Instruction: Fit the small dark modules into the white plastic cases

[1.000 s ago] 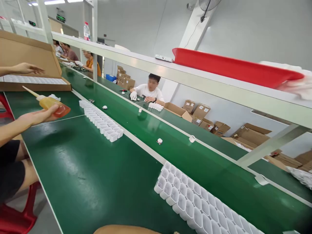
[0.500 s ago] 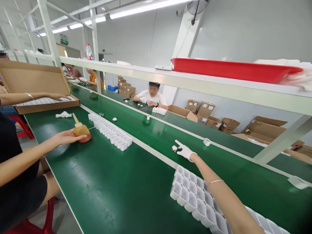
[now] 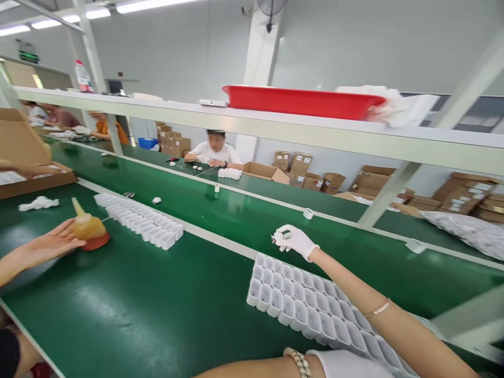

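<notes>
My right hand (image 3: 297, 241), in a white glove, reaches over the green centre strip with its fingers closed on a small white part (image 3: 274, 238) that has dark and metallic bits. Only the gloved back of my left hand (image 3: 350, 363) shows at the bottom edge, beyond a beaded bracelet; its fingers are out of sight. Between my two arms runs a block of joined white open-topped cups (image 3: 301, 312), partly covered by my right forearm.
At left a co-worker's bare hand (image 3: 43, 244) touches a yellow glue bottle (image 3: 90, 231). White cups (image 3: 137, 218) stand beside it. A shelf rail (image 3: 275, 123) with a red tray (image 3: 299, 102) crosses above. A person (image 3: 216, 152) sits opposite. A tape roll (image 3: 308, 213) lies farther back.
The view has turned right. My right hand has closed on the small part, which lay by its spread fingers before. My left hand has come into view at the bottom.
</notes>
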`<control>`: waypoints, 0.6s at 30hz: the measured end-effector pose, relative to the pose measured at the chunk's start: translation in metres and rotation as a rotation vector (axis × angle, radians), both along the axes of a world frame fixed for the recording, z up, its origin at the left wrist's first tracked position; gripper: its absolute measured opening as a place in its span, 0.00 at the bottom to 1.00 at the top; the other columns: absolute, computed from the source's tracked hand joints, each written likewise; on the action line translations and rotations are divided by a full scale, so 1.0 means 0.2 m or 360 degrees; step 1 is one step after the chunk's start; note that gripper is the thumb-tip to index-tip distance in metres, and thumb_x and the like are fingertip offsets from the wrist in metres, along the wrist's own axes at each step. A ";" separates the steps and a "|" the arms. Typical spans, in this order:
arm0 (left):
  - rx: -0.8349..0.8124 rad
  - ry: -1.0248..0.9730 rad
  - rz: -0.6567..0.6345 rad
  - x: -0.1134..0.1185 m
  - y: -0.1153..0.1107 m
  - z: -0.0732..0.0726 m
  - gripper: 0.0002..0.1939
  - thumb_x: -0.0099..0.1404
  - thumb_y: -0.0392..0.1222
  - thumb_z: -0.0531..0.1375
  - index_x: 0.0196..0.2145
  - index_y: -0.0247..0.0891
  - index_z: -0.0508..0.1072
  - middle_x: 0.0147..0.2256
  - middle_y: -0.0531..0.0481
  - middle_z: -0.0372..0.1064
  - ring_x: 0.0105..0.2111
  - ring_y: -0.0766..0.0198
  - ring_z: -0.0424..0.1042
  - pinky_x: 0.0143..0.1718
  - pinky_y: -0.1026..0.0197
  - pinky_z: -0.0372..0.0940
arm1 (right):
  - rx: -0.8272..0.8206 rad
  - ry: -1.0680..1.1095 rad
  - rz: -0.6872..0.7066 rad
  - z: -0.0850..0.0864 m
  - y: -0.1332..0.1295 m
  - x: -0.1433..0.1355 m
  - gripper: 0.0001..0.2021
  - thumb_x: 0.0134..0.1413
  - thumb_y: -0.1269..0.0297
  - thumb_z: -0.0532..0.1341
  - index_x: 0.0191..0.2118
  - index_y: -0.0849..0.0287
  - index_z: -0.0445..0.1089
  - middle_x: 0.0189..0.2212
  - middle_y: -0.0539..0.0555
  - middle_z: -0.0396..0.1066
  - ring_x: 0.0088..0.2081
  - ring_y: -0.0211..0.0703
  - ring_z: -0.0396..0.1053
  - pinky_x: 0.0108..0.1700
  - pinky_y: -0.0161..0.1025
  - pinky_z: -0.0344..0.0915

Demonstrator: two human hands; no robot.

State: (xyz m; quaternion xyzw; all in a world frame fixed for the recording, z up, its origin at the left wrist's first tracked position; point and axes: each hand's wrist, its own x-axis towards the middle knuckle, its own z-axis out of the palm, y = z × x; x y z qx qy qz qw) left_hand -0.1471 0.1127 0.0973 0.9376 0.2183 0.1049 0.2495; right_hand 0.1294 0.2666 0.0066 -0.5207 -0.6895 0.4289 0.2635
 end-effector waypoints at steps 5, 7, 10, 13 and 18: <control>-0.0113 -0.0049 -0.0268 0.78 -0.07 -0.09 0.13 0.70 0.47 0.56 0.49 0.42 0.71 0.48 0.48 0.71 0.42 0.62 0.73 0.43 0.56 0.71 | 0.0168 0.0363 -0.0095 0.23 -0.43 0.31 0.28 0.39 0.52 0.73 0.45 0.58 0.67 0.38 0.56 0.77 0.35 0.48 0.76 0.34 0.44 0.74; -0.0179 -0.0023 -0.0335 0.88 -0.10 -0.10 0.13 0.67 0.49 0.60 0.47 0.45 0.72 0.42 0.53 0.74 0.38 0.64 0.74 0.38 0.61 0.70 | 0.0314 0.0556 -0.0161 0.31 -0.62 0.41 0.28 0.38 0.53 0.74 0.46 0.57 0.68 0.38 0.57 0.78 0.38 0.49 0.77 0.39 0.47 0.75; -0.0213 -0.0004 -0.0109 0.86 -0.10 -0.05 0.16 0.59 0.48 0.65 0.45 0.44 0.74 0.37 0.56 0.76 0.34 0.64 0.75 0.34 0.64 0.68 | 0.0468 0.0660 -0.0271 0.38 -0.84 0.50 0.26 0.40 0.52 0.74 0.45 0.56 0.70 0.34 0.55 0.77 0.37 0.48 0.77 0.41 0.48 0.75; -0.0063 -0.0065 0.0274 0.76 -0.06 0.02 0.13 0.57 0.43 0.66 0.41 0.44 0.76 0.38 0.55 0.76 0.37 0.61 0.75 0.36 0.62 0.68 | 0.0588 0.0548 -0.0355 0.39 -0.96 0.50 0.23 0.38 0.52 0.75 0.41 0.55 0.73 0.33 0.54 0.78 0.35 0.47 0.76 0.40 0.45 0.76; 0.0360 -0.0341 0.0676 0.65 -0.09 0.08 0.15 0.59 0.40 0.64 0.45 0.46 0.73 0.43 0.53 0.75 0.42 0.59 0.74 0.44 0.57 0.70 | 0.0760 0.0343 -0.0402 0.37 -1.02 0.43 0.19 0.43 0.50 0.72 0.40 0.53 0.76 0.38 0.55 0.79 0.39 0.50 0.77 0.42 0.44 0.77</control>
